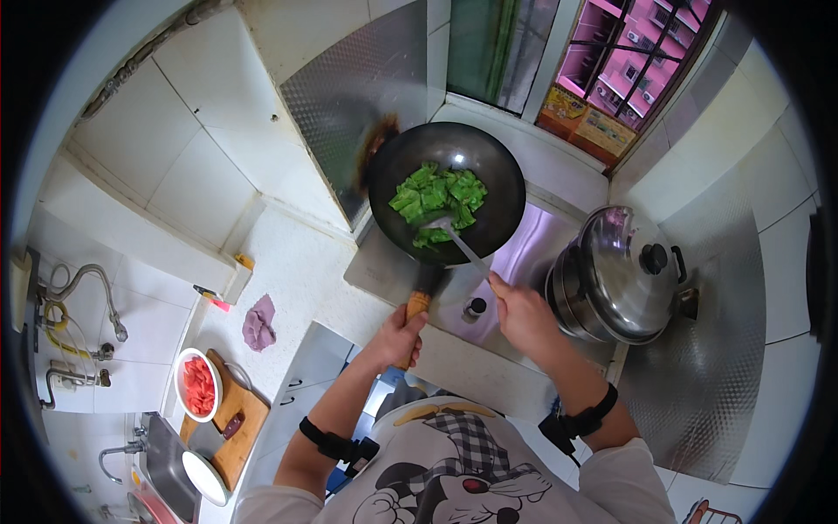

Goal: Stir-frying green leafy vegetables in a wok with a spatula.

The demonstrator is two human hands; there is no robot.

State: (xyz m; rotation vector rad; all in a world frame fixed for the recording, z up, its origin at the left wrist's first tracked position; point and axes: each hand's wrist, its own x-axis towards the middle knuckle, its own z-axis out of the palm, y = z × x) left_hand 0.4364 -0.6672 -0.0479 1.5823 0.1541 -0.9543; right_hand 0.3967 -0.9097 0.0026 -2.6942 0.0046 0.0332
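Observation:
My left hand (398,335) grips the wooden handle (417,304) of a dark wok (499,196) that sits over the stove (374,267). Chopped green leafy vegetables (437,191) lie in the middle of the wok. In my right hand (524,319) is a metal spatula (466,247), held by its handle, its blade in the near part of the greens. The blade's lower edge is partly covered by leaves. A black stove knob (476,306) lies between my two hands, below the wok.
Close to my right forearm stands a lidded steel steamer pot (615,275). On the left counter, a bowl of cut red pieces (198,386), a cleaver (208,437) and a white plate (205,477) rest on or against a wooden cutting board (247,419). A purple cloth (260,324) lies nearby; a sink (171,458) is beyond.

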